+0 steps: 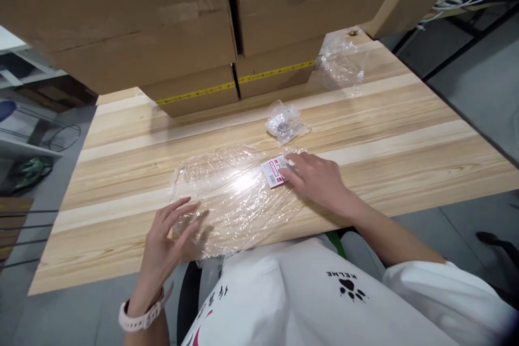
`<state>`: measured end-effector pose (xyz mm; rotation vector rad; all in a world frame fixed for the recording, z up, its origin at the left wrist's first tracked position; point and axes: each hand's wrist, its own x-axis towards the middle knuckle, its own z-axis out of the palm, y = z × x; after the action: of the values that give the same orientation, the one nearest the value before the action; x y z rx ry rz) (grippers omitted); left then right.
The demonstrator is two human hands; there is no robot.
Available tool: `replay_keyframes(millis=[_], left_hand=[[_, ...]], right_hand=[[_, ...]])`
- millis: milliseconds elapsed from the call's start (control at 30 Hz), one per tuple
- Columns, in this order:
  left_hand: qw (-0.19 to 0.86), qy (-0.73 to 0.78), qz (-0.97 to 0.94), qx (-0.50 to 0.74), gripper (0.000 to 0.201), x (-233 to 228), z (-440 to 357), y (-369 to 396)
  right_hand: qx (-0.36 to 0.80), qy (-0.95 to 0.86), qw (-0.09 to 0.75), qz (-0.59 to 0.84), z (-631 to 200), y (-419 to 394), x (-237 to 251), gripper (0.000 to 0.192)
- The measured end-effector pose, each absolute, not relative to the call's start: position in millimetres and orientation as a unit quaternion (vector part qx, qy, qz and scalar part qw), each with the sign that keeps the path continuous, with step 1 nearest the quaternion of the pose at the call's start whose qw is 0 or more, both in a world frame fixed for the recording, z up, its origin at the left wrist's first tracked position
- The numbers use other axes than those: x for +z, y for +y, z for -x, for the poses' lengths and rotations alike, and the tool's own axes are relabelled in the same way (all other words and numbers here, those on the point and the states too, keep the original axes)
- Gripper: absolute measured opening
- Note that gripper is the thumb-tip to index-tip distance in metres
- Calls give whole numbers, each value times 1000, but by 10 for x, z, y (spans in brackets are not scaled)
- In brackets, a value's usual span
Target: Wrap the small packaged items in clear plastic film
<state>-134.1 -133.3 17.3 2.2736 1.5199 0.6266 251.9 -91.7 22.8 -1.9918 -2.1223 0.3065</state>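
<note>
A sheet of clear plastic film [227, 194] lies crinkled across the near part of the wooden table. Over its left side is my left hand [166, 235], fingers spread and holding nothing; whether the fingertips touch the film I cannot tell. On the film's right part rests a small white-and-red printed card [272, 172] with a barcode. My right hand [318, 178] has its thumb and fingers closed on the card's right side, covering that edge. Just beyond sits a small crumpled clear plastic bag [285, 121] with something dark and round inside.
Large cardboard boxes [154, 21] stand along the back of the table [405, 135]. A yellow measuring tape [275, 71] runs along their lower front. More crumpled clear plastic [343, 67] lies at the back right. White cables [462, 2] hang beyond the right side.
</note>
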Motion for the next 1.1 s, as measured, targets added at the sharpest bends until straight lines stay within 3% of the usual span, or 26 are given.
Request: replay_keyframes(millis=[100, 233, 400, 467, 533, 600, 633, 800, 867, 933, 1100], left_hand=[[91, 546, -822, 134, 49, 131, 1255, -1170], [92, 538, -838, 12, 60, 92, 1043, -980], [75, 483, -871, 37, 61, 170, 744, -900], [95, 454, -885, 29, 57, 170, 630, -886], [131, 448, -884, 18, 32, 145, 537, -859], [184, 473, -859, 59, 7, 116, 460, -819], [230, 486, -837, 103, 7, 109, 422, -798], [667, 392, -552, 312, 31, 223, 150, -791], [759, 357, -429, 337, 39, 307, 15, -833], [790, 354, -368, 341, 40, 376, -106, -871], [811, 345, -347, 321, 43, 424, -289, -854]], right_hand=[[148, -748, 57, 644, -2221, -919, 222, 43], [245, -770, 137, 573, -2231, -819, 126, 53], [351, -758, 160, 526, -2325, -817, 77, 66], [391, -748, 167, 510, -2324, -834, 67, 69], [433, -736, 174, 491, -2314, -853, 64, 71], [488, -716, 174, 468, -2300, -882, 74, 76], [522, -701, 177, 453, -2292, -903, 84, 80], [609, -636, 277, 385, -2274, -1034, 144, 104], [587, -631, 325, 390, -2295, -1082, 165, 107], [538, -650, 361, 398, -2330, -1119, 186, 95], [408, -730, 389, 386, -2407, -1155, 193, 38]])
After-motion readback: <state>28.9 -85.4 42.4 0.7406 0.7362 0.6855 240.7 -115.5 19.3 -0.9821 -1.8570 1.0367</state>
